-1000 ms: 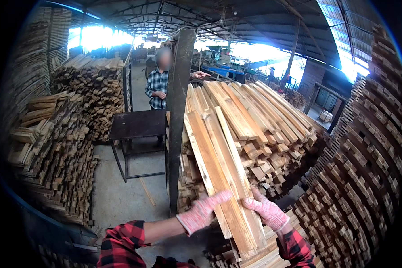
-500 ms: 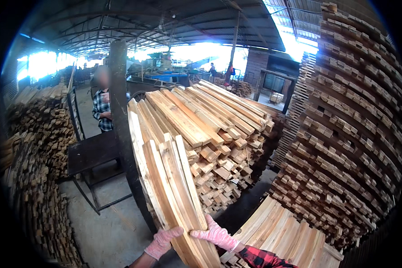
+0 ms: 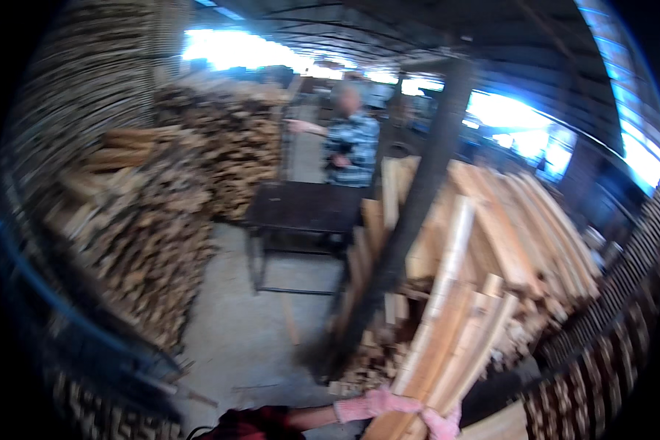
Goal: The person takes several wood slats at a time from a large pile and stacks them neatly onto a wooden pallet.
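Several long, pale wooden boards (image 3: 447,345) are held together as a bundle between my hands, slanting up and away from me. My left hand (image 3: 378,403), in a pink knitted glove, grips their left side, its forearm coming in under a red and black plaid sleeve. At the lower edge my right hand (image 3: 441,423), gloved alike, clasps the right side of the bundle. The boards' near ends run out of the picture. Beyond them lies a big stack of similar boards (image 3: 506,227). Motion blur softens the fingers.
A dark post (image 3: 425,176) leans across the view beside the bundle. Left of it stands a dark metal table (image 3: 308,207); a person in a checked shirt (image 3: 352,147) is behind it, one arm stretched out. Stacked wood (image 3: 154,227) lines the left, and slatted stacks (image 3: 601,374) rise at right.
My view has swung left, so the table and person now appear nearer the middle. Both hands still hold the boards, which now sit farther right in the picture. The person's arm has reached out.
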`<state>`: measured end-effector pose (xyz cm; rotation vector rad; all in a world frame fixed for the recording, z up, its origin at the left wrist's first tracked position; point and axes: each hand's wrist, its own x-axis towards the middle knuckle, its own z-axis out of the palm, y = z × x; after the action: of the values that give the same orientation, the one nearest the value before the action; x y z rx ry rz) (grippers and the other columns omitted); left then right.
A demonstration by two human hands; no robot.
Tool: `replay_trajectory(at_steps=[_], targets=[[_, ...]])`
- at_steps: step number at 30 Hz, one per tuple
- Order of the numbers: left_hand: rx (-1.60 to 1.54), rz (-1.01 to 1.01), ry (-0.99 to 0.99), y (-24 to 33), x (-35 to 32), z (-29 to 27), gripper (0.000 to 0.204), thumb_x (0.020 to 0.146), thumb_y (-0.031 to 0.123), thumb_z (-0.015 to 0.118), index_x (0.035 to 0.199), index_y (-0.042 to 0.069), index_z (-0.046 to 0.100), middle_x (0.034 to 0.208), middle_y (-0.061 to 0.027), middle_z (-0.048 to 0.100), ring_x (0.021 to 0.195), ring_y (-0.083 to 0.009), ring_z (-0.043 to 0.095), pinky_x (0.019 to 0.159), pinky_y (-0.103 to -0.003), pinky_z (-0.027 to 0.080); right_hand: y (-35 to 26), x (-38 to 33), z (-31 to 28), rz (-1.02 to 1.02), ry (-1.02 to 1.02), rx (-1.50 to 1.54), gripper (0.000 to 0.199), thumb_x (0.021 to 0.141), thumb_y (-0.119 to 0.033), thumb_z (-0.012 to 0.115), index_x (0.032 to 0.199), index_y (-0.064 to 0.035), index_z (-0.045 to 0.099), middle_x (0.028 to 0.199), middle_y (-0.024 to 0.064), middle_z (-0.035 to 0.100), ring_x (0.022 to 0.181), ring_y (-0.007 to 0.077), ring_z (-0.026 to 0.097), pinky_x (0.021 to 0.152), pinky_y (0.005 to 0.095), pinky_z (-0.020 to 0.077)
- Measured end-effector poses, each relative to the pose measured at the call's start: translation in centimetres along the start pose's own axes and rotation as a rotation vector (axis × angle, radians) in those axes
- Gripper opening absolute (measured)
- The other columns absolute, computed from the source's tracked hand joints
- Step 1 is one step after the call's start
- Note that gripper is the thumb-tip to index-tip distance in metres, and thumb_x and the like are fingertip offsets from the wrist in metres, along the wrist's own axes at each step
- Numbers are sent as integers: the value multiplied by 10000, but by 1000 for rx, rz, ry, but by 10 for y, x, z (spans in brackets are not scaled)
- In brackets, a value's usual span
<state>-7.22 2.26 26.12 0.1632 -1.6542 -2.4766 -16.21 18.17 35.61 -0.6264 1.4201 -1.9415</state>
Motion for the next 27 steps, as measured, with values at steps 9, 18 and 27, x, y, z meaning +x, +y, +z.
replay_trajectory(at_steps=[9,18,27], targets=[[-20,114,-3,17,7,26,606,854,142,809,1382,18,539,1240,-90,681,1130,-164,642,982,-334,519,-12,-6,12,195,25,-377,733,762,-124,826,1379,7,452,1136,130,663,960,220,655,833,349,555],[-56,70,-120,28,12,31,555,851,84,811,1340,11,559,1201,-89,701,1118,-139,652,950,-333,543,-6,-41,-33,-7,258,-234,872,736,-108,853,1465,4,388,1220,139,657,1030,231,668,884,357,566],[-107,99,-116,44,31,68,737,725,31,891,1351,-21,507,1206,-125,668,1083,-213,662,939,-348,567,-5,-56,-54,-80,342,-184,1022,610,-206,999,1445,-30,436,1255,105,650,1135,215,636,962,389,541]])
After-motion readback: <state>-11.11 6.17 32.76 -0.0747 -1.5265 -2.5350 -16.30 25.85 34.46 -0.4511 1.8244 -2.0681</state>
